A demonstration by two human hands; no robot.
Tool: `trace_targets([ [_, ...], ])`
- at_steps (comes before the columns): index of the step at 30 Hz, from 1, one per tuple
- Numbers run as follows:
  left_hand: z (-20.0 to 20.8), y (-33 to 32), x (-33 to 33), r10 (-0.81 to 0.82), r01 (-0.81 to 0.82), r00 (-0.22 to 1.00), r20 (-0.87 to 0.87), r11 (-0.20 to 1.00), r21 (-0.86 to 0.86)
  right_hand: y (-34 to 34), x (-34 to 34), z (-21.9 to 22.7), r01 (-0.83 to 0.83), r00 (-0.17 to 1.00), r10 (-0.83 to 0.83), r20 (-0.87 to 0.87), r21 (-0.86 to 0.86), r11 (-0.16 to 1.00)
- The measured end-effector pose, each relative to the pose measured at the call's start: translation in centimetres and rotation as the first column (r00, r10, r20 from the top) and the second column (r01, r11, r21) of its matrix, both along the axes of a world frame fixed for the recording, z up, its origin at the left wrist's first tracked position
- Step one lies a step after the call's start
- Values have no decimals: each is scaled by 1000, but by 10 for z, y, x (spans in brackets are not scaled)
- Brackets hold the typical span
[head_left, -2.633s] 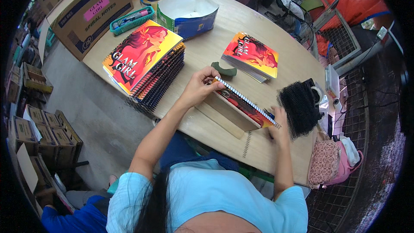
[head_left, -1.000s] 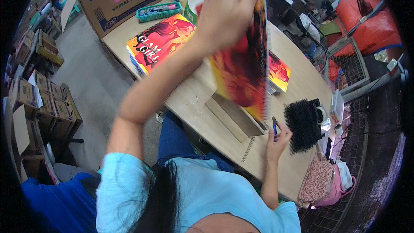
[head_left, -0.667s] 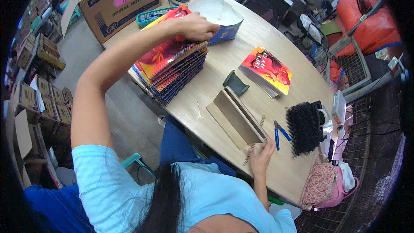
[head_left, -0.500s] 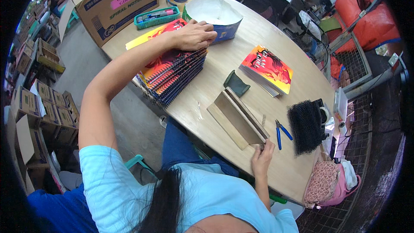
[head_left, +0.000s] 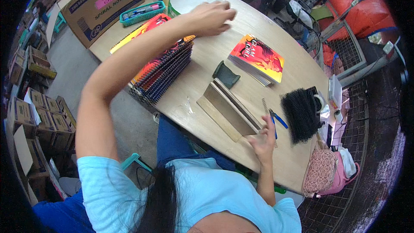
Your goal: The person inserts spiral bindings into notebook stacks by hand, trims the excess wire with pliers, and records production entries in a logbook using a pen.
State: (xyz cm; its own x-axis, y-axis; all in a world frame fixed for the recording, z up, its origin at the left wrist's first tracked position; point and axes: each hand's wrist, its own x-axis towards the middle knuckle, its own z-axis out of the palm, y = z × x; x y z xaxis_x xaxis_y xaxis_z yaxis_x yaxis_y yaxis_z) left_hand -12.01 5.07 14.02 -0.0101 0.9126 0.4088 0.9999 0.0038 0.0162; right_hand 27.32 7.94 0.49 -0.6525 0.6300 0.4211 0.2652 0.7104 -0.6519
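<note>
My left hand [head_left: 216, 18] hangs in the air beyond a tall stack of spiral-bound notebooks [head_left: 166, 75] with red and yellow covers. Its fingers are loosely bent and apart, with nothing seen in them. My right hand [head_left: 261, 143], slightly blurred, is raised with spread fingers at the near end of a wooden trough-like holder [head_left: 228, 111]. Beside that hand lie blue-handled pliers [head_left: 280, 121] and a thin loose wire coil [head_left: 264, 105]. A pile of covered sheets [head_left: 258, 58], no coil visible on it, sits farther back. A dark green curved block [head_left: 226, 76] rests against the holder's far end.
Many black coils [head_left: 297, 114] lie in a heap at the right. A carton [head_left: 103, 13], a green pen basket [head_left: 142, 14] and an open white-lined container [head_left: 189, 1] stand at the back left. Pink bags [head_left: 321, 172] are by the table's right edge.
My left hand has left the notebook stack and moved right. My right hand has let go of the wooden holder and its fingers have spread. The view has shifted slightly.
</note>
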Motion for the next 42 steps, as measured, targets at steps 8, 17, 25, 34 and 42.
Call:
trace_targets([
  [8,-124,158,15,491,-346,739,461,864,-366,40,-16,-21,81,990,-103,-94,-211,974],
  [17,-94,110,23,155,-335,529,835,941,38,77,-9,1,54,996,-74,-53,-319,946],
  [25,-76,-12,78,-578,-135,149,802,792,596,68,-87,104,-135,872,4,-489,-232,963],
  [34,-132,-42,55,-518,-194,186,835,814,548,31,-124,85,-300,864,133,-485,-285,910],
  [42,-135,-47,53,-459,-246,146,876,841,482,31,-126,84,-267,877,155,-455,-193,944],
])
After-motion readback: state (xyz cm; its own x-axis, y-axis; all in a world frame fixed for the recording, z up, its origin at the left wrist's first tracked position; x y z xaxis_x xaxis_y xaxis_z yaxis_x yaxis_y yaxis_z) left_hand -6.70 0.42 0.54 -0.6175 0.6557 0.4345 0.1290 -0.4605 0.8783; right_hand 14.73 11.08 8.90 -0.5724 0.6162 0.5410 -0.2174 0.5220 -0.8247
